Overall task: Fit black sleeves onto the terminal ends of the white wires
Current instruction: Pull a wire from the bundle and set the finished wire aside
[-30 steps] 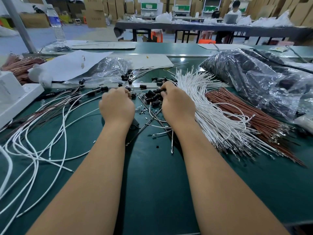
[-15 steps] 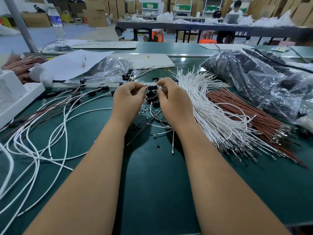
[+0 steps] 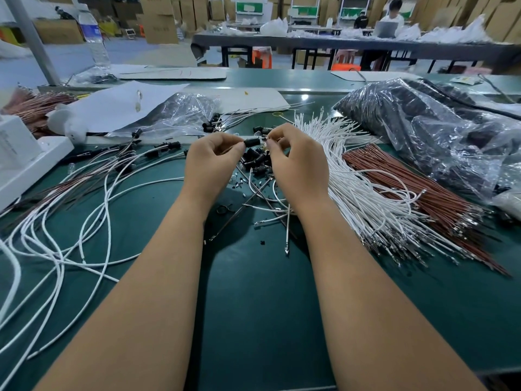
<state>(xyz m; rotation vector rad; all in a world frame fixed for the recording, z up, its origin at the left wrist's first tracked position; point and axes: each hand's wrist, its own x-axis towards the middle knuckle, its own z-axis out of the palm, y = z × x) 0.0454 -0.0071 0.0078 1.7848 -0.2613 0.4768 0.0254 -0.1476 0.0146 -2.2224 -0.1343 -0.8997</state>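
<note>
Between my two hands, raised a little above the green bench, is a small black sleeve (image 3: 251, 142). My left hand (image 3: 212, 162) pinches its left end with thumb and forefinger. My right hand (image 3: 298, 162) pinches a thin metal terminal end at the sleeve's right opening; the wire behind it is hidden by my fingers. Just below lies a small heap of loose black sleeves (image 3: 258, 162). A thick fan of white wires (image 3: 355, 179) spreads to the right of my right hand. Long white wires with sleeves fitted (image 3: 93, 198) trail over the left of the bench.
A bundle of red-brown wires (image 3: 417, 193) lies beside the white fan. A big clear plastic bag of dark parts (image 3: 439, 131) fills the right rear. A white paper sheet (image 3: 118, 105), a smaller bag (image 3: 186, 114) and a white box (image 3: 25, 159) stand at the left.
Both hands rose from the heap of sleeves and came together. A black sleeve now sits between their fingertips, where a second ago they were down among the loose parts.
</note>
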